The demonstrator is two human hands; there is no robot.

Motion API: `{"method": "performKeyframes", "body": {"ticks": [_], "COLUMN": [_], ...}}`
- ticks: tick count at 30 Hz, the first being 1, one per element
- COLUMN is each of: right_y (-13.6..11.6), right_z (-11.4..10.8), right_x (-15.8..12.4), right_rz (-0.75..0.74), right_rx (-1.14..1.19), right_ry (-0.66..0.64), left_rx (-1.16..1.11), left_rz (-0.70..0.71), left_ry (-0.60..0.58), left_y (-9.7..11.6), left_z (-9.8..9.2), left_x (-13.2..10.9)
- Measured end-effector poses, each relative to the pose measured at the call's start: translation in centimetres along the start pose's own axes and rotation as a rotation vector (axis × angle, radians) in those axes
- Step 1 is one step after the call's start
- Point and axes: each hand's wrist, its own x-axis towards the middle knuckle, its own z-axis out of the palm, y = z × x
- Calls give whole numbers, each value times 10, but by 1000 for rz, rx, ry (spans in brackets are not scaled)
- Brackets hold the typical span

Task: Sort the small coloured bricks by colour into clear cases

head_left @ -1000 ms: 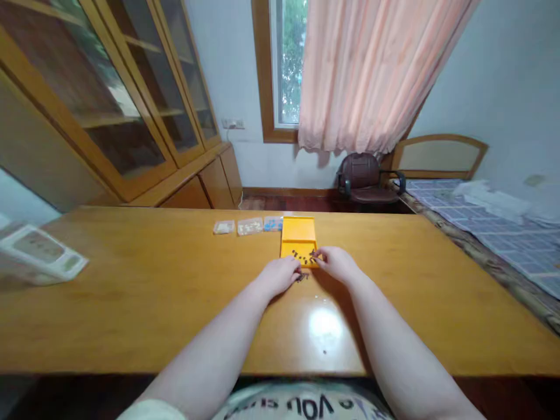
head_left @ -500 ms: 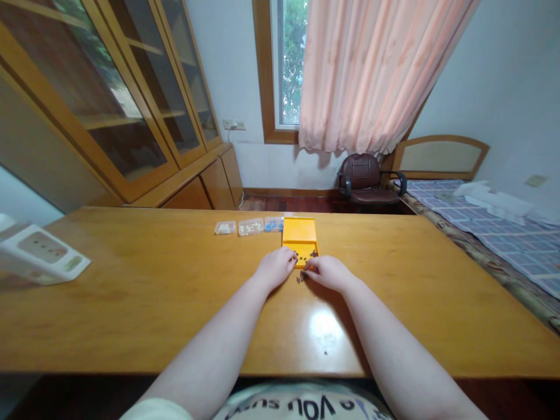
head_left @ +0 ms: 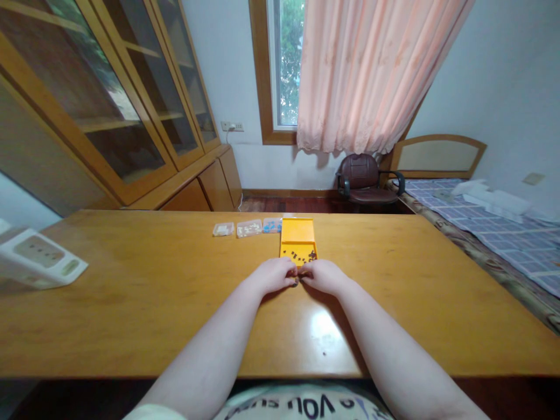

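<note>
An open yellow plastic case (head_left: 298, 231) lies on the table, its lid folded back, with several small dark brown pieces (head_left: 312, 255) scattered in the near half. Just in front of its near edge, my left hand (head_left: 275, 274) rests with curled fingers. My right hand (head_left: 326, 275) meets it there, thumb and fingers pinched, fingertips almost touching those of the left. More tiny dark bits show between and below the fingertips. Whatever either hand pinches is too small and partly hidden to make out.
Behind and left of the case stand clear plastic boxes: one with blue pieces (head_left: 272, 225), one with pale pieces (head_left: 249, 228), and a small one (head_left: 223, 229). A white container (head_left: 44, 256) is at the far left. One dark speck (head_left: 324, 354) lies near the table's front edge.
My left hand has drawn back from inside the case to its front edge, baring more pieces there. My right hand has shifted slightly left, and the loose bits are now mostly covered.
</note>
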Motion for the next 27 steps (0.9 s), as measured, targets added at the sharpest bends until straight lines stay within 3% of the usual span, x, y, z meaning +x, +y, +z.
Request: {"method": "performKeyframes", "body": {"ticks": [13,27], "right_y": [-2,-5], "right_z": [2,-2], "right_x": [2,2], "right_rz": [2,39], "right_rx": [-54,-51], "right_ry": [0,43], "left_rx": [31,19], "left_rz": [6,-89], "left_ry": [15,1], "left_y": [3,13], "left_z": [5,4], "left_x": [1,3]}}
